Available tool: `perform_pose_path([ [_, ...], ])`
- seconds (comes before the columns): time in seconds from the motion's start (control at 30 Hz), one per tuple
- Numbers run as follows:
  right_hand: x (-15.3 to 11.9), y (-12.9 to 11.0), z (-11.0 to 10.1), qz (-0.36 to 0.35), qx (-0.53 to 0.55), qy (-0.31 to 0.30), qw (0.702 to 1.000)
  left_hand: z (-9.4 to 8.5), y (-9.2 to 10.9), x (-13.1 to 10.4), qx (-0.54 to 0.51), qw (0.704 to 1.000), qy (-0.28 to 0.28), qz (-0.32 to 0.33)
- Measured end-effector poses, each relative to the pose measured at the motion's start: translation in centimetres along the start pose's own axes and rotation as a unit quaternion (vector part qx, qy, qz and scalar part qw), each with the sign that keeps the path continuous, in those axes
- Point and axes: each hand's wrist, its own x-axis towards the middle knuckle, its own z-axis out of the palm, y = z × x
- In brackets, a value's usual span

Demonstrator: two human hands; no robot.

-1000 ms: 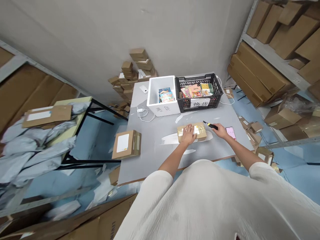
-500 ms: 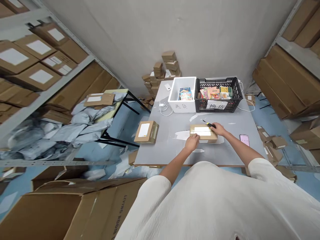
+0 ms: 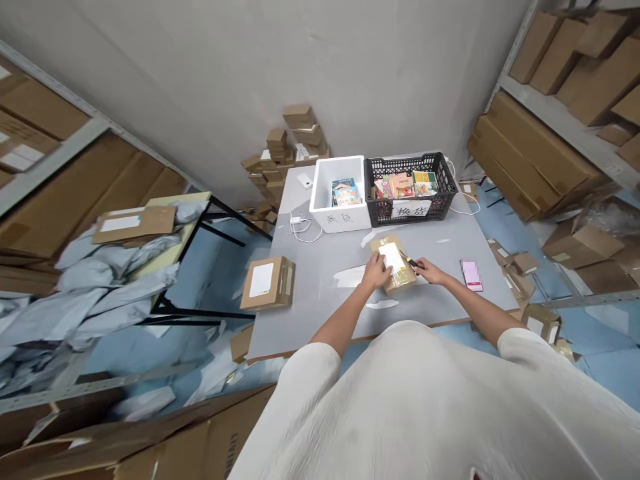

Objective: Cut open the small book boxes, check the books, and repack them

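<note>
A small cardboard box (image 3: 399,279) with a white label (image 3: 391,256) on top lies on the grey table (image 3: 310,293), its length running away from me. My left hand (image 3: 376,271) rests on the box's left side, fingers against the label's edge. In my right hand (image 3: 429,271) is a yellow and black utility knife (image 3: 411,261), its tip at the right edge of the label. Whether the blade touches the box is too small to tell.
Behind the box stand a white foam bin (image 3: 345,222) and a black crate (image 3: 407,211), both with books. A taped box (image 3: 268,283) sits on the left, a phone (image 3: 471,275) on the right. A white cable (image 3: 306,230) lies near the bin.
The small box has turned from crosswise to lengthwise. My left hand has moved to its left side, and the knife tip is now by the label. The whole view has shifted.
</note>
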Motion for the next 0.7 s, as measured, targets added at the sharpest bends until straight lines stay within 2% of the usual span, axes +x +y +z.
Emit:
perform_pose_path([
  [0.07, -0.3, -0.2, 0.2, 0.02, 0.035, -0.02, 0.999, -0.3, 0.6, 1.0, 0.01, 1.0, -0.003, -0.013],
  [0.17, -0.2, -0.7, -0.3, 0.035, 0.044, 0.013, 0.998, -0.1, 2.7, 2.0, 0.029, 0.998, 0.018, -0.045],
  [0.27, -0.2, -1.1, -1.2, 0.026, 0.045, 0.063, 0.997, 1.0, 5.7, 2.3, 0.018, 0.996, 0.037, -0.08],
  [0.33, -0.6, -1.1, -1.7, 0.024, 0.045, 0.079, 0.996, 2.1, 7.4, 2.3, 0.012, 0.994, 0.027, -0.106],
  [0.4, -1.1, -1.1, -2.1, 0.032, 0.04, 0.082, 0.995, 3.0, 8.4, 2.3, 0.019, 0.994, 0.018, -0.105],
  [0.47, -1.7, -1.0, -2.3, 0.044, 0.027, 0.085, 0.995, 3.5, 8.4, 2.3, 0.029, 0.996, 0.005, -0.083],
  [0.53, -2.2, -0.9, -2.3, 0.056, 0.008, 0.095, 0.994, 3.4, 7.5, 2.2, 0.042, 0.998, -0.022, -0.029],
  [0.7, -2.6, -0.8, -2.5, 0.056, -0.029, 0.137, 0.989, 1.3, 3.6, 1.8, 0.092, 0.983, -0.089, 0.13],
])
